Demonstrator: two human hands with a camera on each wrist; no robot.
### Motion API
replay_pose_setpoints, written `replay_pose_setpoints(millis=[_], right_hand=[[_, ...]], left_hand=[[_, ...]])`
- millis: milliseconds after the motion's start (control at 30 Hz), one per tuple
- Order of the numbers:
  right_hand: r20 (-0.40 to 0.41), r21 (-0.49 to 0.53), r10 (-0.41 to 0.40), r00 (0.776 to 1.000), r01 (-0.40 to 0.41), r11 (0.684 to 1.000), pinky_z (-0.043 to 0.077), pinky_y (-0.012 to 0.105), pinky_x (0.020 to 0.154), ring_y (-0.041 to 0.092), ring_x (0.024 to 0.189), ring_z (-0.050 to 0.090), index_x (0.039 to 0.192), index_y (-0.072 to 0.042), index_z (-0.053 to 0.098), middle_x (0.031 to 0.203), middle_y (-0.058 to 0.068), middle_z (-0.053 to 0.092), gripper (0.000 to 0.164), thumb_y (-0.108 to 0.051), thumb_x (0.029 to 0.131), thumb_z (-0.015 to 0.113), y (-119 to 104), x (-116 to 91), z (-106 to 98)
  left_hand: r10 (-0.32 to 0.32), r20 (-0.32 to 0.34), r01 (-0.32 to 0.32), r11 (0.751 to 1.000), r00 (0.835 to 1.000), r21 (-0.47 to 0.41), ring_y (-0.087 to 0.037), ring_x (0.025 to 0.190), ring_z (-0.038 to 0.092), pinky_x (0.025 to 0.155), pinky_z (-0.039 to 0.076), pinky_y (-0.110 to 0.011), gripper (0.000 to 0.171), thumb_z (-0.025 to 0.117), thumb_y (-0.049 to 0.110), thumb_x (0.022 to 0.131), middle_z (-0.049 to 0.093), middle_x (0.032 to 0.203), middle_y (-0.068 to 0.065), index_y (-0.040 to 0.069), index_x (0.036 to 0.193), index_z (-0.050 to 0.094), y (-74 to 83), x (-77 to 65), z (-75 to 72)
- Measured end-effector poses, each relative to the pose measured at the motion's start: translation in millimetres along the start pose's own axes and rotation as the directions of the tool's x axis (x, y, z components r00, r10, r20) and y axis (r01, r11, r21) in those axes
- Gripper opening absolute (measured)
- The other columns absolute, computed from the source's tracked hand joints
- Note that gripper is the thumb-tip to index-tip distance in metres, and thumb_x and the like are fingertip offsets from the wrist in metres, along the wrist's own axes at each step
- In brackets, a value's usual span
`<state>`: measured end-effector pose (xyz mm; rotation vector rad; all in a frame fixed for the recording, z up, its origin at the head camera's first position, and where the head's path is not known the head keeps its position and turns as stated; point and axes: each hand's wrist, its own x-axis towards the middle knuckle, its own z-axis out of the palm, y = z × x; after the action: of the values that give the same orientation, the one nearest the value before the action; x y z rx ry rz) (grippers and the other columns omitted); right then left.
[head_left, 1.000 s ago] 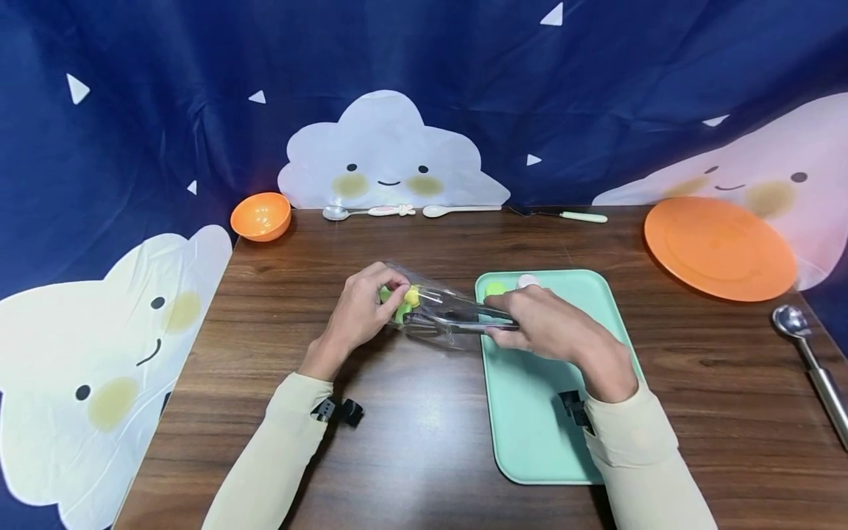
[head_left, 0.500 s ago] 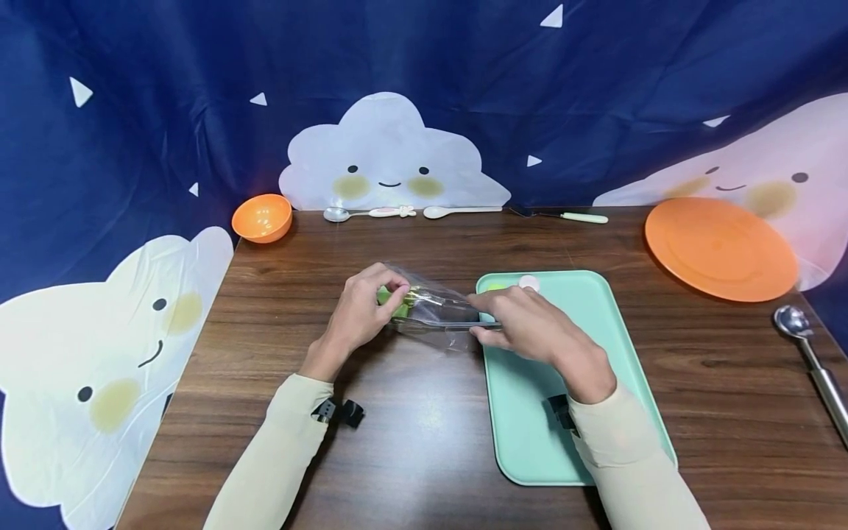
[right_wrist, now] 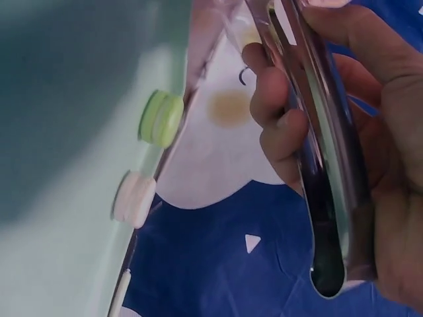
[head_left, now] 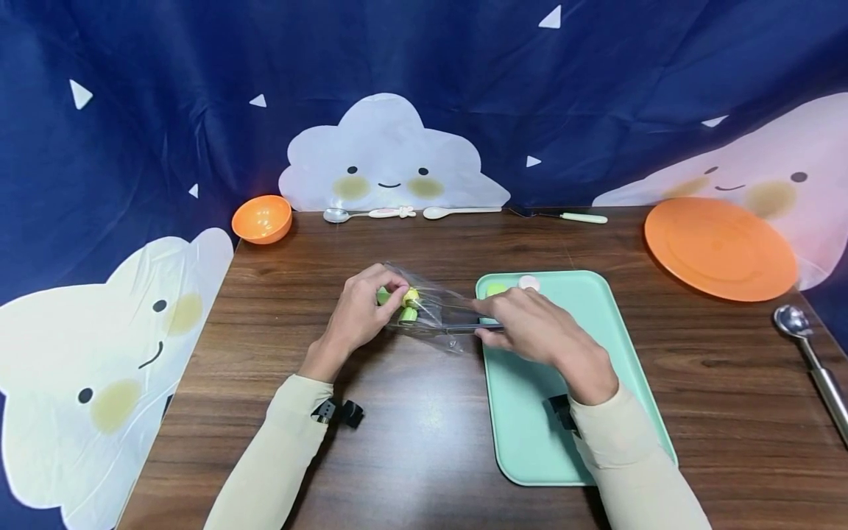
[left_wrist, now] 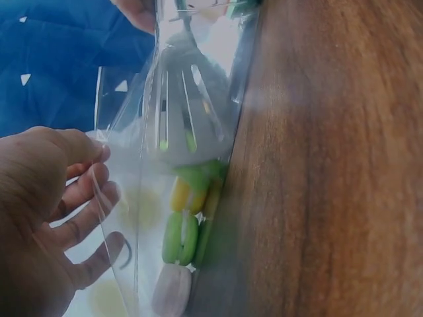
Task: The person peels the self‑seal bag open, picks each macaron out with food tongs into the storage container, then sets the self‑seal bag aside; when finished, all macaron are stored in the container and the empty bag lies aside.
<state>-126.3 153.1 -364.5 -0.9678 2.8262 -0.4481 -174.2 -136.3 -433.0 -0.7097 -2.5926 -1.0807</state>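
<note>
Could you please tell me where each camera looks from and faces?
Head: on the head, looking forward and down at the table; shows left hand, right hand, sleeves.
Left wrist: worn there, facing the clear bag; shows left hand and right fingers.
Right wrist: worn there, facing tongs and tray; shows right hand.
Head and right wrist share the tray's two macarons.

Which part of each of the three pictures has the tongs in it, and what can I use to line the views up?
Head: just below and right of centre, running left from the right hand; the tongs.
Left wrist: upper middle, slotted end seen through the clear bag.
Right wrist: right half, handles in the hand's grip.
Shared landmark: the blue curtain.
</note>
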Motion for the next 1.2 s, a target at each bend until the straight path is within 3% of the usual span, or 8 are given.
replay_pose_setpoints(millis=[133, 267, 567, 767, 1000, 1100, 1200], right_hand=[[0.007, 0.011, -0.003, 1.0, 0.003, 1.0, 0.04, 0.026, 0.059, 0.006, 0.059, 0.044, 0.101, -0.015, 0.075, 0.069, -0.009, 0.056, 0.003, -0.016, 0.098, 0.076, 3.1, -5.8, -7.1], [0.03, 0.027, 0.027, 0.999, -0.028, 0.999, 0.036, 0.026, 0.055, 0.009, 0.06, 0.043, 0.089, -0.022, 0.069, 0.065, -0.01, 0.048, 0.012, -0.016, 0.096, 0.076, 6.8, -11.7, -13.5], [0.048, 0.053, 0.064, 0.997, -0.066, 0.996, 0.036, 0.025, 0.055, 0.006, 0.059, 0.043, 0.106, -0.02, 0.077, 0.07, -0.009, 0.052, 0.01, -0.015, 0.096, 0.077, 12.7, -28.6, -30.5], [0.031, 0.066, 0.094, 0.995, -0.095, 0.993, 0.037, 0.023, 0.054, 0.004, 0.058, 0.043, 0.103, -0.021, 0.077, 0.069, -0.01, 0.052, 0.01, -0.014, 0.096, 0.078, 21.4, -44.3, -41.7], [0.034, 0.096, 0.239, 0.97, -0.241, 0.966, 0.036, 0.026, 0.053, 0.007, 0.057, 0.041, 0.13, -0.016, 0.077, 0.075, -0.008, 0.059, 0.032, -0.023, 0.099, 0.078, 42.9, -70.9, -57.3], [0.015, 0.066, 0.278, 0.96, -0.279, 0.958, 0.044, 0.026, 0.059, 0.007, 0.064, 0.05, 0.13, -0.014, 0.077, 0.083, -0.007, 0.069, 0.033, -0.025, 0.099, 0.078, 56.3, -82.7, -61.7], [0.014, 0.048, 0.328, 0.944, -0.329, 0.943, 0.053, 0.034, 0.072, 0.013, 0.077, 0.061, 0.136, -0.006, 0.073, 0.1, 0.006, 0.08, 0.041, -0.026, 0.101, 0.077, 71.5, -95.4, -65.5]], left_hand=[[0.0, 0.002, 0.0, 1.0, 1.0, 0.001, -0.025, 0.092, 0.072, 0.084, 0.061, -0.045, 0.009, 0.074, 0.015, 0.102, 0.073, 0.098, -0.005, 0.009, 0.097, 0.079, -0.9, -0.4, 0.4], [-0.002, 0.006, 0.002, 1.0, 1.0, -0.002, -0.027, 0.093, 0.072, 0.085, 0.061, -0.046, 0.009, 0.074, 0.015, 0.102, 0.073, 0.098, -0.006, 0.009, 0.098, 0.079, 0.0, -0.4, -0.4], [-0.016, 0.021, 0.016, 1.0, 1.0, -0.01, -0.029, 0.095, 0.072, 0.086, 0.061, -0.048, 0.01, 0.074, 0.016, 0.103, 0.073, 0.099, -0.007, 0.008, 0.099, 0.079, 1.5, 0.0, -0.2], [-0.009, 0.008, 0.009, 1.0, 1.0, 0.002, -0.028, 0.093, 0.072, 0.084, 0.061, -0.046, 0.009, 0.074, 0.015, 0.102, 0.073, 0.099, -0.006, 0.008, 0.099, 0.079, 2.7, -0.6, -0.5], [-0.006, -0.003, 0.007, 1.0, 1.0, 0.006, -0.022, 0.091, 0.07, 0.084, 0.06, -0.046, 0.008, 0.074, 0.014, 0.102, 0.074, 0.098, -0.006, 0.009, 0.098, 0.08, 3.0, -1.1, -0.7], [-0.012, 0.001, 0.012, 1.0, 1.0, 0.003, -0.023, 0.092, 0.071, 0.085, 0.061, -0.048, 0.008, 0.074, 0.014, 0.101, 0.074, 0.098, -0.006, 0.008, 0.098, 0.08, 2.3, -1.6, -1.1], [-0.017, 0.004, 0.017, 1.0, 1.0, 0.002, -0.027, 0.093, 0.072, 0.085, 0.061, -0.048, 0.008, 0.074, 0.014, 0.101, 0.074, 0.098, -0.007, 0.008, 0.098, 0.079, 1.0, -1.8, -1.2]])
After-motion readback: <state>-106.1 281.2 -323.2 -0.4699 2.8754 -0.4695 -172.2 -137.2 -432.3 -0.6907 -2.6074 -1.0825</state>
